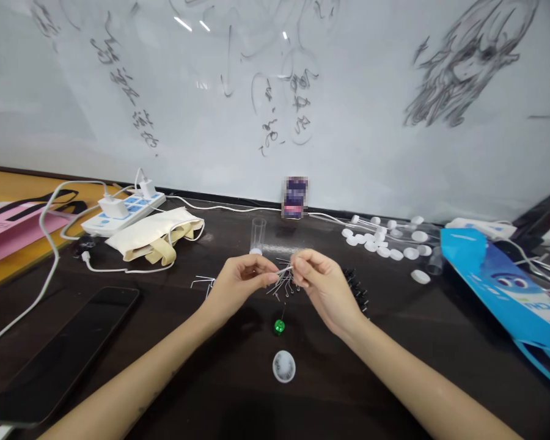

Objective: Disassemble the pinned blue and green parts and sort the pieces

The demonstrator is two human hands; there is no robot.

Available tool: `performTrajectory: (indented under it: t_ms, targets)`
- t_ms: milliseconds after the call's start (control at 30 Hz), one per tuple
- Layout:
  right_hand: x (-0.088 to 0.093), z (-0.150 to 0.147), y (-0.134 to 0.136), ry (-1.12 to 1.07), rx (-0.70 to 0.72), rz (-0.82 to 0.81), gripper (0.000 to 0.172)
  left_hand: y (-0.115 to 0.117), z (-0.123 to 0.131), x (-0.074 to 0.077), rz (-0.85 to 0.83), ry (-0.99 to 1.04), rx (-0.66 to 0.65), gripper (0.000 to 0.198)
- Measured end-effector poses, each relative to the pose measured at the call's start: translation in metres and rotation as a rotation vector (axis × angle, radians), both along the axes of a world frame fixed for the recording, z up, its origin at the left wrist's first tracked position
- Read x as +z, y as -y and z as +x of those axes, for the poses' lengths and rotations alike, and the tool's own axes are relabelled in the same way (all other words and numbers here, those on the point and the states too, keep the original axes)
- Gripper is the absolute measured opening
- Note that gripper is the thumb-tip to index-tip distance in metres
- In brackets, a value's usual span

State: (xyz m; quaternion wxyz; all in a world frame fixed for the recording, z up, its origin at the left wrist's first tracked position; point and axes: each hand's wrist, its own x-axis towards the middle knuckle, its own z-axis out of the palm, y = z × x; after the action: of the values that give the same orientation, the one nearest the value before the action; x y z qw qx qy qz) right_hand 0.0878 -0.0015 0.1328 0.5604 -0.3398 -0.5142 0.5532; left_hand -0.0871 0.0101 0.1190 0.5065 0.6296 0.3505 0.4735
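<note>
My left hand [245,278] and my right hand [323,284] meet at the centre, each pinching a thin pale wire [285,269] stretched between the fingertips. Under and behind the fingers lies a pile of bent metal wires [288,286], partly hidden. Nearer to me on the dark table sit a small green round piece [279,327] with a thin wire beside it and a round white cap [284,366]. A clear tube [258,234] stands upright behind my left hand. Several bent wires [204,280] lie to its left, and black thin pieces [356,290] are at its far right, beyond my right hand.
White caps and clear tubes [380,241] spread at the back right, near a blue bag [504,287]. At left are a black phone [62,354], a cream pouch [153,235] and a power strip [121,214] with cables. A small phone [295,198] leans against the whiteboard [201,122].
</note>
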Motion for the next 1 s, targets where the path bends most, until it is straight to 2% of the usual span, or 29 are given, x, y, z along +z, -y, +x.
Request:
performTrajectory:
  t_ms: [100, 167, 267, 333, 433, 500, 567, 667, 733, 867, 1000]
  targets:
    - [-0.003, 0.018, 0.011, 0.043, -0.113, 0.074, 0.013, -0.008, -0.005, -0.003, 0.038, -0.164, 0.02, 0.01]
    - [-0.01, 0.03, 0.023, 0.093, -0.131, 0.11, 0.015, -0.012, -0.011, -0.002, 0.066, -0.317, 0.032, 0.01]
    - [-0.032, 0.041, 0.044, 0.165, -0.111, 0.143, 0.013, -0.007, -0.02, 0.01, 0.157, -0.595, 0.079, 0.012]
    - [-0.05, 0.044, 0.055, 0.225, -0.107, 0.146, 0.011, 0.006, -0.022, 0.022, 0.29, -0.824, 0.088, 0.011]
    - [-0.069, 0.041, 0.062, 0.313, -0.029, 0.118, 0.01, 0.034, -0.015, 0.03, 0.33, -1.095, -0.159, 0.011]
    - [-0.073, 0.038, 0.061, 0.328, 0.033, 0.091, 0.01, 0.049, -0.004, 0.025, 0.276, -1.183, -0.331, 0.007]
    - [-0.072, 0.037, 0.058, 0.325, 0.064, 0.077, 0.014, 0.057, 0.007, 0.012, 0.265, -1.199, -0.414, 0.013]
    - [-0.069, 0.04, 0.057, 0.351, 0.084, 0.095, 0.019, 0.058, 0.018, -0.01, 0.287, -1.173, -0.426, 0.033]
    - [-0.066, 0.043, 0.057, 0.408, 0.083, 0.173, 0.02, 0.057, 0.021, -0.019, 0.278, -1.159, -0.429, 0.04]
    - [-0.066, 0.047, 0.055, 0.493, 0.083, 0.312, 0.019, 0.056, 0.023, -0.022, 0.219, -1.155, -0.456, 0.029]
    - [-0.073, 0.047, 0.056, 0.424, 0.149, 0.245, 0.023, 0.056, 0.024, -0.024, 0.205, -1.103, -0.439, 0.027]
